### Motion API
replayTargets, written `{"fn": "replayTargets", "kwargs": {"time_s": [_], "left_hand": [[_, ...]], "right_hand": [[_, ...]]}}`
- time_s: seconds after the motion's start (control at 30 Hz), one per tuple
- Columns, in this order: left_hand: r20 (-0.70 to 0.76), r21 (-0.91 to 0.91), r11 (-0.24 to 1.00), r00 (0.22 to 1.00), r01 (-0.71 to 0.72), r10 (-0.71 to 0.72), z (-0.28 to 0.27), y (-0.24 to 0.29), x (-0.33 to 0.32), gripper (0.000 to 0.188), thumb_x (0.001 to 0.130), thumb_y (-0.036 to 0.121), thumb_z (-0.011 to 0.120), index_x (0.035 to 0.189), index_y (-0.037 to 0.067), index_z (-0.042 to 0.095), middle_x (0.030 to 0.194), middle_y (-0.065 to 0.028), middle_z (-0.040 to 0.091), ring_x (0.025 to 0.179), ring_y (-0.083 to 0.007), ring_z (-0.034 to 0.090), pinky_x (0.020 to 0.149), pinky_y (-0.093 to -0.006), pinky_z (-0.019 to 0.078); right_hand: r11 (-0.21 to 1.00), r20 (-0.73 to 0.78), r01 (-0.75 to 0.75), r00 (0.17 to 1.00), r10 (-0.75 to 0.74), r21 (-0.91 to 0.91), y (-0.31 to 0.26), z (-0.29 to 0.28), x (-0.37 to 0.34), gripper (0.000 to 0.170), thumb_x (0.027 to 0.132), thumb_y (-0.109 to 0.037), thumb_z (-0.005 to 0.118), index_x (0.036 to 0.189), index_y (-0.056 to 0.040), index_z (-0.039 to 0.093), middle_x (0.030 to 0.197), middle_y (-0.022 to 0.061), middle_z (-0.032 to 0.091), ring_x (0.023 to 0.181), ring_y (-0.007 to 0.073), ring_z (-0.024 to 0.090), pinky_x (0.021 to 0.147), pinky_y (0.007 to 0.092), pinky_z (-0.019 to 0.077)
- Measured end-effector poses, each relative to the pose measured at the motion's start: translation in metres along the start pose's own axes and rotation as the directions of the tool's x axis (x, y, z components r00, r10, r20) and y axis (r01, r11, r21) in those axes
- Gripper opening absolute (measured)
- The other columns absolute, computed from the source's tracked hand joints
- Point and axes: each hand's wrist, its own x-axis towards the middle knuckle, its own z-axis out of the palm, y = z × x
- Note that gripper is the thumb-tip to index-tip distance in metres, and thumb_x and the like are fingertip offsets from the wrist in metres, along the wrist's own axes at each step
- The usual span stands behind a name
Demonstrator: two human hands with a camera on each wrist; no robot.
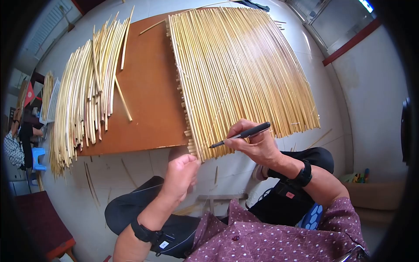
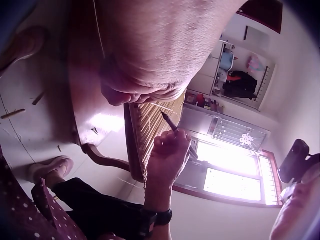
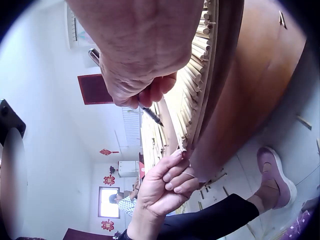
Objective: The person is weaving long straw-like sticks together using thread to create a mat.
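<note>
A mat of straight pale reeds (image 1: 244,65) lies side by side on a brown table. My left hand (image 1: 180,175) pinches a thin string (image 1: 217,114) at the mat's near left corner, its fingertips right at the reed ends. From there the string slants across the reeds toward the far side. My right hand (image 1: 257,144) grips a black pen (image 1: 251,131), its tip pointing down and left, close over the near reeds. In the right wrist view, the left hand (image 3: 167,185) has its fingers curled, with thumb and forefinger at the reed ends.
A loose pile of reeds (image 1: 83,91) lies on the table's left side, overhanging the near edge. Bare brown tabletop (image 1: 146,96) separates pile and mat. Reed scraps lie on the tiled floor (image 1: 144,161). A blue stool (image 1: 38,158) and a seated person (image 1: 19,146) are far left.
</note>
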Motion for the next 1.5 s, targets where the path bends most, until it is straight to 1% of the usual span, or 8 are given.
{"fn": "replayTargets", "kwargs": {"time_s": [0.13, 0.23, 0.33, 0.4, 0.5, 0.7, 1.23, 1.5], "left_hand": [[0.003, 0.005, 1.0, 1.0, -0.001, 0.001, -0.001, -0.001, 0.0, 0.01, 0.092, 0.011, 0.056, 0.086, 0.004, 0.053, 0.059, 0.0062, 0.041, 0.046, -0.0021, 0.033, 0.044, -0.0193, 0.0294], [0.004, 0.012, 1.0, 1.0, 0.002, -0.002, 0.0, 0.001, 0.0, 0.01, 0.092, 0.011, 0.056, 0.086, 0.004, 0.053, 0.06, 0.0061, 0.042, 0.046, -0.002, 0.034, 0.044, -0.019, 0.0295], [0.008, 0.004, 1.0, 1.0, 0.004, -0.004, -0.001, 0.0, 0.0, 0.01, 0.092, 0.011, 0.056, 0.086, 0.004, 0.053, 0.06, 0.0061, 0.042, 0.046, -0.002, 0.034, 0.044, -0.0188, 0.0296], [0.012, -0.005, 1.0, 1.0, 0.001, -0.001, -0.002, -0.001, 0.0, 0.009, 0.092, 0.011, 0.056, 0.086, 0.004, 0.053, 0.06, 0.0061, 0.042, 0.046, -0.0019, 0.034, 0.044, -0.0186, 0.0295], [0.017, -0.015, 1.0, 1.0, 0.002, -0.002, -0.002, -0.001, 0.0, 0.009, 0.092, 0.011, 0.056, 0.087, 0.004, 0.054, 0.06, 0.0061, 0.042, 0.046, -0.0018, 0.034, 0.044, -0.0183, 0.0294], [0.015, -0.026, 0.999, 1.0, 0.019, -0.018, -0.003, 0.0, 0.0, 0.008, 0.093, 0.01, 0.056, 0.087, 0.004, 0.054, 0.06, 0.0065, 0.042, 0.046, -0.0014, 0.034, 0.043, -0.0179, 0.0291], [0.009, -0.022, 1.0, 1.0, 0.012, -0.012, -0.004, -0.001, 0.001, 0.01, 0.092, 0.012, 0.055, 0.087, 0.003, 0.055, 0.059, 0.0059, 0.042, 0.045, -0.0032, 0.035, 0.041, -0.0199, 0.0284], [0.008, -0.022, 1.0, 1.0, 0.018, -0.017, -0.004, 0.0, 0.0, 0.01, 0.092, 0.011, 0.057, 0.088, 0.004, 0.054, 0.06, 0.0068, 0.041, 0.046, -0.0018, 0.034, 0.043, -0.0188, 0.0297]], "right_hand": [[0.999, 0.021, -0.042, 0.999, 0.043, -0.028, -0.001, 0.006, -0.001, 0.012, 0.084, -0.009, 0.07, 0.087, -0.0005, 0.062, 0.074, -0.0005, 0.054, 0.067, 0.0047, 0.05, 0.058, 0.0212, 0.0414], [0.999, 0.033, -0.039, 0.999, 0.038, 0.015, 0.004, 0.009, -0.001, 0.013, 0.084, -0.01, 0.071, 0.086, -0.0004, 0.062, 0.073, -0.0005, 0.054, 0.067, 0.0044, 0.05, 0.057, 0.0206, 0.0408], [0.998, 0.046, -0.061, 0.997, 0.061, -0.008, 0.004, 0.011, -0.002, 0.013, 0.084, -0.01, 0.071, 0.087, -0.0008, 0.063, 0.073, -0.0013, 0.054, 0.065, 0.0039, 0.049, 0.056, 0.0203, 0.0399], [0.996, 0.098, -0.048, 0.994, 0.056, -0.079, 0.006, 0.011, -0.002, 0.012, 0.083, -0.006, 0.071, 0.09, -0.0003, 0.064, 0.082, 0.0015, 0.06, 0.074, 0.0067, 0.056, 0.063, 0.0213, 0.0447], [0.991, 0.101, -0.081, 0.991, 0.092, -0.104, 0.004, 0.012, -0.002, 0.012, 0.082, -0.006, 0.071, 0.09, -0.0004, 0.065, 0.083, 0.002, 0.06, 0.075, 0.0075, 0.056, 0.063, 0.0221, 0.0448], [0.987, 0.111, -0.071, 0.99, 0.088, -0.145, 0.003, 0.014, 0.0, 0.012, 0.082, -0.007, 0.072, 0.09, -0.0013, 0.065, 0.082, 0.002, 0.059, 0.074, 0.0075, 0.055, 0.062, 0.0237, 0.0444], [0.985, 0.104, -0.079, 0.99, 0.095, -0.152, 0.004, 0.016, 0.001, 0.013, 0.081, -0.007, 0.072, 0.09, -0.0013, 0.065, 0.081, 0.0016, 0.06, 0.072, 0.0072, 0.055, 0.062, 0.0235, 0.0444], [0.977, 0.065, -0.119, 0.989, 0.132, -0.175, 0.003, 0.016, 0.002, 0.013, 0.081, -0.007, 0.073, 0.09, -0.0019, 0.065, 0.08, 0.0015, 0.061, 0.073, 0.0068, 0.055, 0.063, 0.0228, 0.0449]]}}
